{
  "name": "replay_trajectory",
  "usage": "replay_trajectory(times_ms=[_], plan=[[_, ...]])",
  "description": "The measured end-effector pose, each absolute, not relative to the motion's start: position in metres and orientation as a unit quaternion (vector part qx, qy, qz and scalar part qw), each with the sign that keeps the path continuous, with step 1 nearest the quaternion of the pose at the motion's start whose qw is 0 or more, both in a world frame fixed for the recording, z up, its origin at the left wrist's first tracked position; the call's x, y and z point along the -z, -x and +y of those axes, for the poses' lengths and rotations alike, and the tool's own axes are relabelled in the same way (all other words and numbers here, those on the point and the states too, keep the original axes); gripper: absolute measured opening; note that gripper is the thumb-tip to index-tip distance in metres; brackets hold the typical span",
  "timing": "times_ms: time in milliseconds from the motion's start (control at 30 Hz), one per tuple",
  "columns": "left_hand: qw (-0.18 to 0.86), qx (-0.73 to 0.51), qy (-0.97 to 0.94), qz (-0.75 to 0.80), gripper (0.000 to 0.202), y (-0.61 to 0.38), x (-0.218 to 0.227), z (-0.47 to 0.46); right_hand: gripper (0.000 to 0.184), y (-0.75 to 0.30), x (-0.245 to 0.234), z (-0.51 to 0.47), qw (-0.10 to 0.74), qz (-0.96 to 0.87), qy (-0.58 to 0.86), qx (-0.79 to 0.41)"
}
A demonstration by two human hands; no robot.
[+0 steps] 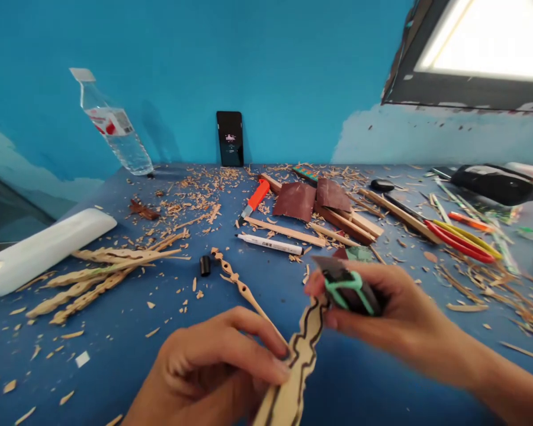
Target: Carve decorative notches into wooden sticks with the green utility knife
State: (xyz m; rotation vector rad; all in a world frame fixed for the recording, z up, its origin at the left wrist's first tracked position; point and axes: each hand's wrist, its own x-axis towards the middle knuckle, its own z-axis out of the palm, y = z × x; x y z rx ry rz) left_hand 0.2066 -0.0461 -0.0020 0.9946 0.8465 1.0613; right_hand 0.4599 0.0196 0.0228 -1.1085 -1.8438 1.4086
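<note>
My left hand [213, 361] is closed on a flat wooden strip [296, 378] with wavy cut edges and a thick black line drawn along them. In my right hand [404, 319] is a knife [353, 291] with a dark handle wrapped in green cord. Its short dark blade points up and to the left, just above the strip's far end. My right fingertips are at that end too, though whether they touch it is blurred. Beyond my left hand lies a thin carved stick [244, 290], its near end running behind my fingers, beside a black marker cap [205, 265].
An uncapped white marker [270, 244], a red-handled cutter [255, 200] and brown sandpaper [294, 200] lie mid-table. Carved sticks [89, 290] and a white curved object [48, 248] are left. Pliers [464, 239] lie right. A bottle [115, 133] and phone [230, 139] stand behind. Shavings are scattered about.
</note>
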Motion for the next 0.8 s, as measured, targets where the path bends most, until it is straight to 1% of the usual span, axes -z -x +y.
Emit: replay_trajectory(times_ms=[33,100,167,200,267,333,433,467,533,567,633,700,800], plan=[[0.710,-0.427,-0.416,0.376,0.011,-0.207,0.001,-0.047,0.015,-0.464,-0.025,0.025,0.305,-0.719,0.407,-0.474],[0.780,-0.355,-0.354,0.375,0.033,-0.208,0.000,-0.048,0.009,-0.469,-0.031,0.035,0.331,-0.777,0.387,-0.370],[0.797,-0.308,-0.333,0.398,0.055,-0.209,0.000,-0.049,0.016,-0.471,-0.036,0.042,0.330,-0.828,0.358,-0.278],[0.785,-0.296,-0.343,0.423,0.057,-0.210,0.000,-0.049,0.022,-0.470,-0.039,0.043,0.327,-0.848,0.339,-0.244],[0.738,-0.295,-0.378,0.475,0.050,-0.213,-0.002,-0.050,0.031,-0.466,-0.044,0.042,0.319,-0.874,0.301,-0.209],[0.719,-0.298,-0.403,0.482,0.044,-0.216,-0.003,-0.050,0.033,-0.460,-0.046,0.034,0.330,-0.881,0.288,-0.180],[0.723,-0.322,-0.408,0.455,0.035,-0.217,0.002,-0.052,0.033,-0.450,-0.042,0.019,0.397,-0.843,0.340,-0.129],[0.725,-0.334,-0.399,0.451,0.032,-0.216,0.004,-0.053,0.032,-0.447,-0.038,0.014,0.425,-0.823,0.355,-0.128],[0.725,-0.365,-0.371,0.451,0.026,-0.215,0.009,-0.055,0.031,-0.443,-0.027,0.007,0.437,-0.806,0.362,-0.167],[0.726,-0.375,-0.354,0.455,0.025,-0.215,0.009,-0.056,0.029,-0.441,-0.021,0.005,0.418,-0.811,0.356,-0.202],[0.721,-0.382,-0.329,0.476,0.029,-0.218,0.007,-0.060,0.024,-0.437,-0.010,0.004,0.344,-0.836,0.339,-0.260],[0.706,-0.394,-0.316,0.496,0.044,-0.224,0.001,-0.063,0.021,-0.433,-0.002,0.003,0.280,-0.858,0.328,-0.280],[0.682,-0.437,-0.293,0.508,0.062,-0.236,-0.010,-0.067,0.017,-0.427,0.004,0.002,0.239,-0.874,0.327,-0.269]])
